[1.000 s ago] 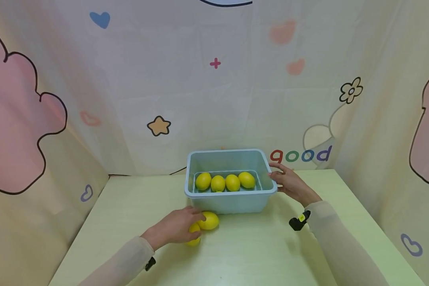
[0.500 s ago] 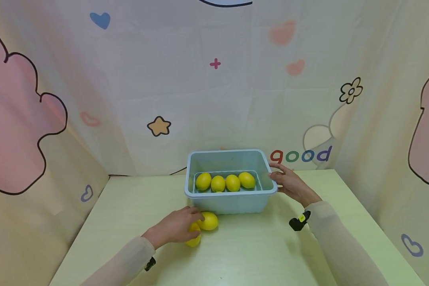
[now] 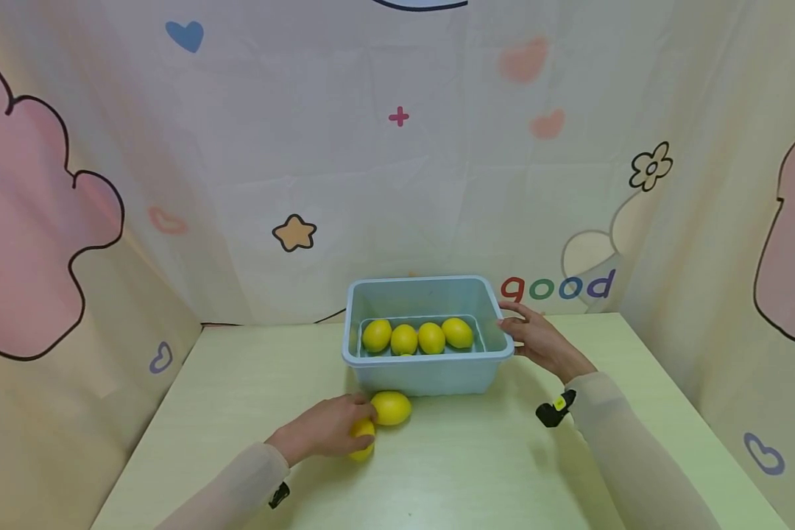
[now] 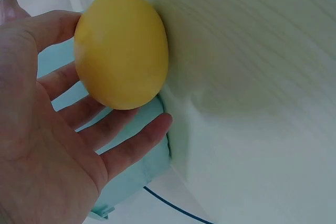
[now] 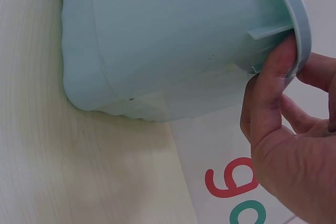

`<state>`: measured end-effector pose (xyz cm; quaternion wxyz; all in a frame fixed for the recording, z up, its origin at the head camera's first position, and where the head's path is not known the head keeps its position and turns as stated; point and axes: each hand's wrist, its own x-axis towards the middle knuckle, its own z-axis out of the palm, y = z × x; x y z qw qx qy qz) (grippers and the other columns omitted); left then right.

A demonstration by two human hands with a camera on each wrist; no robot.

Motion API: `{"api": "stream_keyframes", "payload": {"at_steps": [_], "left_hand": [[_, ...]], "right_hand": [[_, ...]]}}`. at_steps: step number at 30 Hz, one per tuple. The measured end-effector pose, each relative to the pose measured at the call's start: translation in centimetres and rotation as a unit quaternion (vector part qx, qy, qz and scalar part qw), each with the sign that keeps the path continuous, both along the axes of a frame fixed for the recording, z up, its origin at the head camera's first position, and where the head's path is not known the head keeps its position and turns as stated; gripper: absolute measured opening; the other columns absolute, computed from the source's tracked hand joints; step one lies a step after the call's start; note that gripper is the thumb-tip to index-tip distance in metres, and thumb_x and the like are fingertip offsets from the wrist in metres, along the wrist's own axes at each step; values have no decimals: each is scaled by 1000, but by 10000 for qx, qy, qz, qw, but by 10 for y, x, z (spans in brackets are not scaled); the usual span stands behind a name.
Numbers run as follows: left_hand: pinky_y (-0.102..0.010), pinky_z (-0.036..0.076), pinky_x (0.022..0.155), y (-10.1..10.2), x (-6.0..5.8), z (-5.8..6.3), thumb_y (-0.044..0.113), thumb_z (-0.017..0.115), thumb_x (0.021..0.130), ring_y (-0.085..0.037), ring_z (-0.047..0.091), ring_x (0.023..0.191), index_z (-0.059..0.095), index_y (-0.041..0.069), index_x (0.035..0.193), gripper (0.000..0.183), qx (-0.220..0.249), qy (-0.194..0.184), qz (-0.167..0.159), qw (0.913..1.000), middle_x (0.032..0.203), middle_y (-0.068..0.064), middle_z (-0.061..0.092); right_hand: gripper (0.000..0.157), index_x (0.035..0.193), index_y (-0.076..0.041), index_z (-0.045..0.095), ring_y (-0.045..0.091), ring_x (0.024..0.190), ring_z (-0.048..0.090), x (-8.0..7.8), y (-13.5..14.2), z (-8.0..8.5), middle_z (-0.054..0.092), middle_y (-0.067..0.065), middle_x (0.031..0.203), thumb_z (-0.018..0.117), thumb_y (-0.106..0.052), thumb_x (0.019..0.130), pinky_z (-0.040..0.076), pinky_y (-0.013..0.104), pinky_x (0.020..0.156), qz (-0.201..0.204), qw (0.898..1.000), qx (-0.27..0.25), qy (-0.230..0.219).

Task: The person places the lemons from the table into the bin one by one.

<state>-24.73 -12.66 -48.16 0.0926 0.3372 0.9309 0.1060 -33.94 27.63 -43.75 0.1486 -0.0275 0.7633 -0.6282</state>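
Note:
In the head view my left hand is at a yellow lemon on the table. The left wrist view has that lemon between the thumb and the fingers, which curl around it. A second lemon lies just beyond, against the front of a light blue plastic bin. Several lemons sit inside the bin in a row, and one nearer the front is mostly hidden by the rim. At the bin's right end, my right hand grips the rim, with fingers on both sides of it.
The pale wooden table carries the bin near its back edge. Behind and at both sides hangs a printed curtain. Each wrist bears a small black device.
My left hand has come slightly nearer, its fingers drawn in on the near lemon, which shifted a little. The lemon by the bin has moved slightly right. My right hand stays still.

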Motion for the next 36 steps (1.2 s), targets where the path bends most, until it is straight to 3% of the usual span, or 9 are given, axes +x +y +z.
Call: {"api": "stream_keyframes", "payload": {"at_steps": [11,15,22,29,36], "left_hand": [[-28,51,86,4,5,-13,29,67,85,-9,49,94,68,23,110,25,-204,-291,-152,9993,111,8,60],[-27,49,77,5,7,-16,34,70,84,-10,47,92,66,26,106,24,-342,-242,-160,9990,111,9,57],[-31,52,87,6,9,-18,45,76,80,-15,49,105,65,28,105,32,-424,-310,-160,9985,126,4,55],[-20,44,73,5,9,-21,23,77,76,-11,43,90,64,22,95,23,-161,-61,-426,9989,101,8,51],[-21,41,64,7,13,-22,27,77,73,-8,44,79,62,24,83,19,-265,82,-408,9988,86,12,49]], "right_hand": [[61,156,-20,23,35,118,53,0,-2,0,41,23,148,51,-26,102,56,31,88,28,10000,-81,-32],[61,155,-20,25,34,116,54,0,-2,0,42,24,147,52,-27,101,56,32,87,21,9999,-105,-23],[61,155,-19,26,31,113,56,0,-2,1,44,23,145,53,-26,101,57,33,87,-39,9999,-124,-22],[60,155,-20,25,36,119,53,-1,-2,0,42,23,147,51,-26,102,56,33,88,-19,9999,-122,-19],[59,155,-20,25,36,123,51,0,-2,-2,40,21,149,51,-28,102,55,37,93,-34,10000,-51,-29]]}}
